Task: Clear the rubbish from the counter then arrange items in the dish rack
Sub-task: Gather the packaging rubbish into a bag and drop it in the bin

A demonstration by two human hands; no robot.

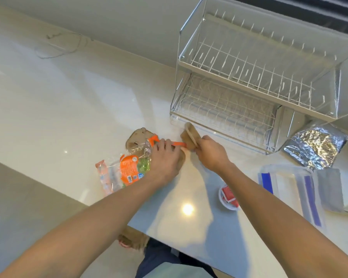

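On the white counter [68, 101] lies a crumpled clear plastic wrapper with orange and green print [123, 173] over a brown paper piece [138, 138]. My left hand [164, 157] rests on this pile, fingers closed on an orange strip of the wrapper. Just to its right my right hand [211, 153] grips a brown paper scrap with a wooden stick [189, 136], lifted slightly off the counter. The two-tier wire dish rack [239, 91] stands behind, both tiers bare.
A crinkled foil bag [315, 146] lies right of the rack. Clear containers with blue-purple clips [289, 187] and a small white dish with red packets [228, 197] sit at the right. A thin cable [58, 47] trails at the back left. The counter edge runs below my forearms.
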